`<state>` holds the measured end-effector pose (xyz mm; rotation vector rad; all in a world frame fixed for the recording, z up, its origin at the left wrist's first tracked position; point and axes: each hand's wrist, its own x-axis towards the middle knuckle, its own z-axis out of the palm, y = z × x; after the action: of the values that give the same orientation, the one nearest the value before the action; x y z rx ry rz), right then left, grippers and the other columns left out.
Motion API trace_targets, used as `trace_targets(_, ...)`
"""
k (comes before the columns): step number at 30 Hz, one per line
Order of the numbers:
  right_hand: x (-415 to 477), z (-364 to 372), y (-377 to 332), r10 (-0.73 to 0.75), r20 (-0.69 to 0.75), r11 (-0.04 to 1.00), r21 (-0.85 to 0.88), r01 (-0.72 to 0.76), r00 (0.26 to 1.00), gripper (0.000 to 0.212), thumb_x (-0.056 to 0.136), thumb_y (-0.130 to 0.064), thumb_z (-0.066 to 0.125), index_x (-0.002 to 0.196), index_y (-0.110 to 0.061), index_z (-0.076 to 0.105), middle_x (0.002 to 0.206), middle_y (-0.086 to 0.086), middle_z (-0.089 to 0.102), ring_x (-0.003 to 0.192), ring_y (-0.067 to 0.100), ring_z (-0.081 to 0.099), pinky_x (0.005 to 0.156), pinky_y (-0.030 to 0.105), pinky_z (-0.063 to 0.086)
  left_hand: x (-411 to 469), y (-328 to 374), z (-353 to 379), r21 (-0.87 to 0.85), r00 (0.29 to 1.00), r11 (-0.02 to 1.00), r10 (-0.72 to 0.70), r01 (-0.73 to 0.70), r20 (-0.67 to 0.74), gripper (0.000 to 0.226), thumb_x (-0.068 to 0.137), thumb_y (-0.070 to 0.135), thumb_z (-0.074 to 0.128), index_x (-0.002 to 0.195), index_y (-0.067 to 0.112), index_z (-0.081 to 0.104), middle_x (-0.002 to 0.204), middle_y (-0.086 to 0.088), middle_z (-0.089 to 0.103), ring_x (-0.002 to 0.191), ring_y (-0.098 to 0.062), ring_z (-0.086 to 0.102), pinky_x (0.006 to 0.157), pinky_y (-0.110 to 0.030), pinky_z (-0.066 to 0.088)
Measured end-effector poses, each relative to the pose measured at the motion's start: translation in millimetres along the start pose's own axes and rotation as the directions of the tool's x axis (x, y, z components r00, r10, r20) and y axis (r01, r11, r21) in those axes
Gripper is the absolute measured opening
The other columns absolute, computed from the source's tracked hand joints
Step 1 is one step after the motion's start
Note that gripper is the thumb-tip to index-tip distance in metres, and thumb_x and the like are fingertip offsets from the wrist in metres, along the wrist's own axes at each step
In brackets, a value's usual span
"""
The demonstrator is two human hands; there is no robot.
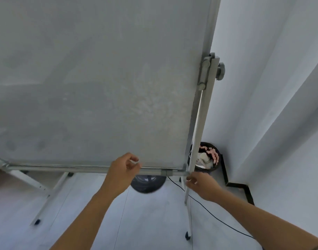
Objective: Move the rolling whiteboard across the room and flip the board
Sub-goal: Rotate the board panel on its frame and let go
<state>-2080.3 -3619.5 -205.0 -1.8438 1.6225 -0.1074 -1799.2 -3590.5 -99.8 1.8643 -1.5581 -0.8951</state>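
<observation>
The rolling whiteboard (93, 78) fills most of the view, its grey, smudged face tilted toward me. Its bottom rail (64, 168) runs across at hand height. A pivot knob (219, 71) sits on the right upright post (199, 123). My left hand (124, 171) hovers at the bottom rail with its fingers curled loosely and apart, gripping nothing that I can see. My right hand (199, 184) is at the board's lower right corner, fingers closed around the upright post.
A black bin (211, 168) with rubbish stands in the corner behind the post. A dark round fan base (147, 184) lies under the rail, and a black cable (217, 219) runs over the floor. The stand's legs end in casters (187, 235). A white wall (262, 87) is close on the right.
</observation>
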Motion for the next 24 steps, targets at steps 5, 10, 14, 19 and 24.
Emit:
trace_targets(5,-33,48,-63,-0.069,0.0,0.993,0.092,0.068,0.998,0.029,0.089,-0.041,0.057,0.11,-0.023,0.065,0.097,-0.009,0.069,0.086,0.01,0.065,0.081,0.026,0.053,-83,-119,-48,-0.01,0.966,0.966,-0.258,0.258,0.028,0.011,0.088,0.03,0.064,0.096,0.023,0.062,0.088,-0.004,0.071,0.082,-0.017,0.068,0.073,-0.03,0.055)
trace_targets(10,-51,112,-134,-0.143,0.094,0.981,0.147,0.128,0.985,0.019,0.089,-0.04,0.059,0.105,-0.032,0.063,0.089,-0.015,0.069,0.081,0.003,0.068,0.079,0.024,0.056,-173,-211,-99,-0.134,0.894,0.89,-0.445,0.436,-0.046,0.006,0.087,0.027,0.068,0.09,0.024,0.065,0.076,-0.011,0.071,0.072,-0.021,0.066,0.071,-0.037,0.054)
trace_targets(14,-49,150,-192,-0.2,0.158,0.969,0.18,0.171,0.967,0.014,0.09,-0.037,0.059,0.103,-0.033,0.061,0.088,-0.013,0.071,0.078,0.001,0.069,0.075,0.019,0.053,-230,-263,-132,-0.226,0.807,0.809,-0.577,0.543,-0.126,0.005,0.085,0.024,0.07,0.087,0.022,0.066,0.072,-0.01,0.072,0.068,-0.023,0.066,0.07,-0.038,0.054)
trace_targets(19,-22,186,-256,-0.239,0.218,0.948,0.262,0.18,0.946,0.01,0.089,-0.032,0.062,0.099,-0.033,0.063,0.092,-0.008,0.073,0.08,0.004,0.071,0.073,0.024,0.052,-260,-304,-161,-0.34,0.706,0.722,-0.681,0.603,-0.194,0.005,0.084,0.017,0.071,0.084,0.018,0.066,0.067,-0.012,0.07,0.063,-0.021,0.062,0.067,-0.034,0.05)
trace_targets(24,36,223,-325,-0.281,0.317,0.942,0.271,0.198,0.906,0.011,0.089,-0.031,0.062,0.1,-0.033,0.063,0.094,-0.009,0.072,0.08,0.003,0.071,0.081,0.033,0.056,-252,-346,-203,-0.42,0.621,0.653,-0.748,0.63,-0.232,0.007,0.083,0.019,0.072,0.085,0.023,0.067,0.076,-0.017,0.073,0.067,-0.022,0.064,0.069,-0.032,0.051)
